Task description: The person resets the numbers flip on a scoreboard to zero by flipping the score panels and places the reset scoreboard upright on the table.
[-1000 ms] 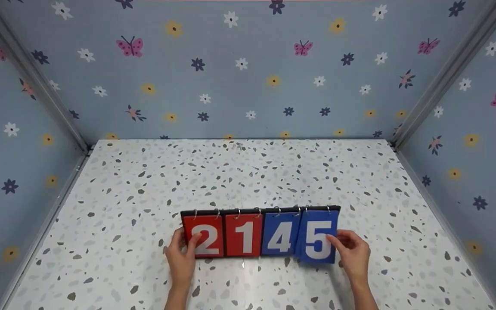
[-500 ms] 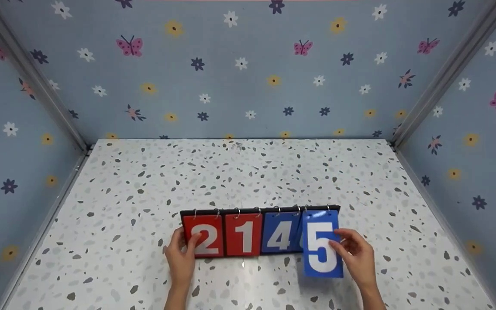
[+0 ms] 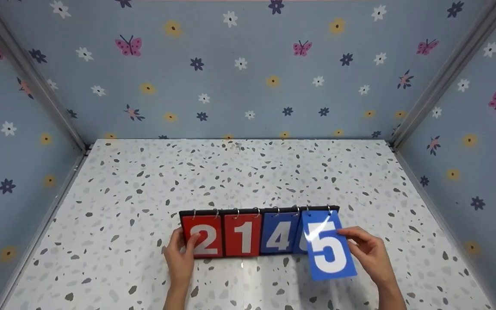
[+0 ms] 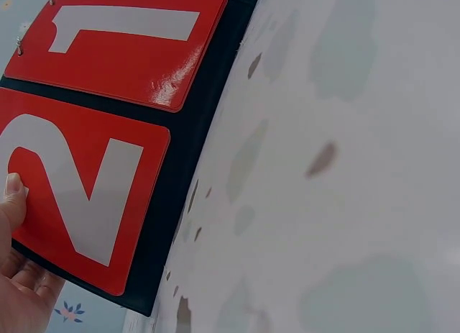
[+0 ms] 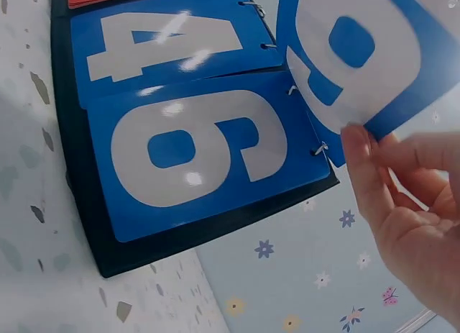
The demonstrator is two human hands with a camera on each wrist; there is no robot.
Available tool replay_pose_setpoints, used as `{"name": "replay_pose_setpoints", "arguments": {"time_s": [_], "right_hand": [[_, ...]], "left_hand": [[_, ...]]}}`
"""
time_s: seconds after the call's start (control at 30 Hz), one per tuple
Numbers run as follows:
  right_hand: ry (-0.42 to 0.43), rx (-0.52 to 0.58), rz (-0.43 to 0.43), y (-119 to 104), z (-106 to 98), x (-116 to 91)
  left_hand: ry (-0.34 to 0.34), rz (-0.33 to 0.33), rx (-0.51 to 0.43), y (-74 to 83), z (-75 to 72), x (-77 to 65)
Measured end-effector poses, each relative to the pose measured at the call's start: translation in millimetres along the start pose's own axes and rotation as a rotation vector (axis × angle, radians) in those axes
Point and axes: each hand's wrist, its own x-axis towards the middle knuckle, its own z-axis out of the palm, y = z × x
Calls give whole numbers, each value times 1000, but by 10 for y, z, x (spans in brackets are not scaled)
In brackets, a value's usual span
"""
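A tabletop flip scoreboard (image 3: 242,241) with a black backing has red cards 2 and 1, then blue cards, hung on metal rings. My left hand (image 3: 181,260) grips its left end, thumb on the red 2 card (image 4: 108,196) and fingers behind the backing. At the other end my right hand (image 3: 373,256) pinches the right edge of the blue 5 card (image 3: 330,249), which is raised and tilted off the stack. Beneath it the right wrist view shows a blue 6 card (image 5: 172,149) beside the blue 4 card (image 5: 165,42). The lifted card's far side (image 5: 424,60) shows another white digit.
The scoreboard stands near the front of a white speckled tabletop (image 3: 230,176). Blue panels with flowers and butterflies rise at the back (image 3: 248,86), on the left (image 3: 28,163) and on the right (image 3: 467,159), with grey metal posts in the corners.
My right hand has pulled the blue 5 card away from the stack, out to the right and toward me, baring part of the card beneath. My left hand stays in place on the scoreboard.
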Motion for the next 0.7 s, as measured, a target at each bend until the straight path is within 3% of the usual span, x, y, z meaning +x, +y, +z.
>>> {"name": "replay_pose_setpoints", "arguments": {"time_s": [0.33, 0.53, 0.7], "right_hand": [[51, 0, -162, -71, -46, 214], [50, 13, -265, -213, 54, 400], [46, 8, -303, -255, 87, 547]], "left_hand": [[-15, -20, 12, 16, 10, 12], [-9, -54, 42, 43, -11, 12], [-1, -21, 18, 33, 0, 15]]}}
